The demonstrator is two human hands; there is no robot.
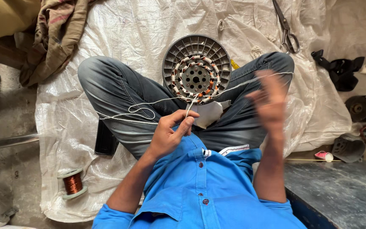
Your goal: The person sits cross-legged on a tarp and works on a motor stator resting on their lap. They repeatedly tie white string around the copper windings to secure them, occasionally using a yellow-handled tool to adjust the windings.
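Note:
A round grey fan motor stator [196,70] with copper windings rests between my crossed legs in grey jeans. White string [149,111] runs from the windings across my lap. My left hand [171,132] pinches the string just below the stator. My right hand [271,98] is raised and blurred from motion, fingers spread, with the string stretching toward it from the stator; whether it grips the string I cannot tell.
A white woven sheet [119,25] covers the floor. A spool of copper wire [73,183] lies at lower left, scissors [287,30] at the top, black parts [339,70] and a round motor cover [361,108] at right. A dark slab [339,191] lies lower right.

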